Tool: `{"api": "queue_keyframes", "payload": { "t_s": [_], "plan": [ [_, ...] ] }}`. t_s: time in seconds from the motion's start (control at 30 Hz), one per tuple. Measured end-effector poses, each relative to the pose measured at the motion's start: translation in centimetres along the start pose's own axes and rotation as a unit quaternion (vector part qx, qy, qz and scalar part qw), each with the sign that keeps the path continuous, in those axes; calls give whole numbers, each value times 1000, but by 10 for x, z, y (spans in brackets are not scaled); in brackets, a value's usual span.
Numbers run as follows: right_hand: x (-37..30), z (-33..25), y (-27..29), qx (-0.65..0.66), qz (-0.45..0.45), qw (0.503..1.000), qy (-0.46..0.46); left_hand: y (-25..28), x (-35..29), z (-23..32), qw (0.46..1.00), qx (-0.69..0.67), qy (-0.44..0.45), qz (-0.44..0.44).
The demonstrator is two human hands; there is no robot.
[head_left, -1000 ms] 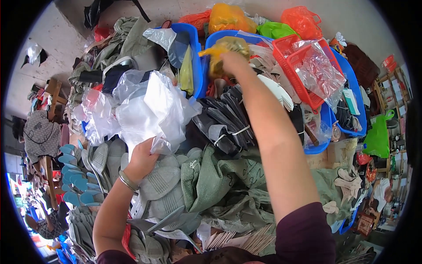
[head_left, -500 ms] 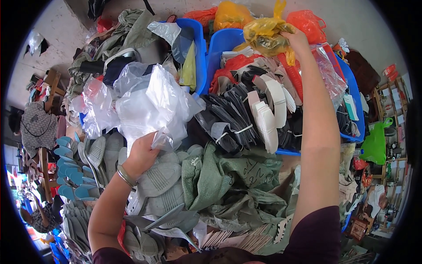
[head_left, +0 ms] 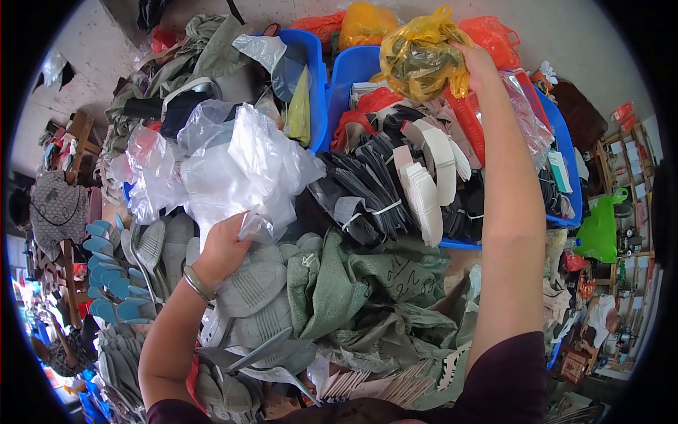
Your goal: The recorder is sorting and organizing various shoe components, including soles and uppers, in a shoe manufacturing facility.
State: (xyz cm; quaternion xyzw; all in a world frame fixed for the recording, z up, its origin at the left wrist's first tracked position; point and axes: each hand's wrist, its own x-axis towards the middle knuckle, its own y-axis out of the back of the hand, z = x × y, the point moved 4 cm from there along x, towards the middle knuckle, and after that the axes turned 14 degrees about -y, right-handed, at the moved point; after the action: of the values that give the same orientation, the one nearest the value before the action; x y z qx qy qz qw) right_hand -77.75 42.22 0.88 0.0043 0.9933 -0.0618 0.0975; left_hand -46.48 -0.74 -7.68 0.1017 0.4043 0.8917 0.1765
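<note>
At near left, note grey soles (head_left: 258,291), beside green sacking (head_left: 328,286). Just beyond, find clear plastic (head_left: 233,166) with near end pinched in left hand (head_left: 224,247); better to grip lightly, so as not to tear it. Farther, at centre, note black pieces (head_left: 367,173) and white strips (head_left: 424,205), banded into bundles. At far side, find yellow bag (head_left: 420,60) held up over blue bin (head_left: 345,74) in right hand (head_left: 477,67), with fingertips partly hidden. Probably best to hold firmly, clear of red basket (head_left: 466,127), to avoid snagging.

Dark handwriting (head_left: 407,275), perhaps numerals, on green sack (head_left: 321,293)
</note>
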Motion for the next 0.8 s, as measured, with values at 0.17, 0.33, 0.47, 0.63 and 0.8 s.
{"api": "queue_keyframes", "payload": {
  "t_s": [0.17,0.33,0.47,0.63,0.8],
  "plan": [
    [-5,-2,-8,16,-5,1000,-17,-1,0,1,1000,-24,0,-1],
    [-13,-30,-6,-34,49,993,104,-1,-1,-2,1000,-17,16,-4],
    [-47,-71,25,-374,358,811,271,0,-1,0,999,-26,20,0],
    [-37,-65,81,-601,406,633,271,-3,3,0,999,-17,-20,21],
    [-34,1,-31,-664,214,690,195,0,-3,-4,1000,1,0,9]
  ]
}}
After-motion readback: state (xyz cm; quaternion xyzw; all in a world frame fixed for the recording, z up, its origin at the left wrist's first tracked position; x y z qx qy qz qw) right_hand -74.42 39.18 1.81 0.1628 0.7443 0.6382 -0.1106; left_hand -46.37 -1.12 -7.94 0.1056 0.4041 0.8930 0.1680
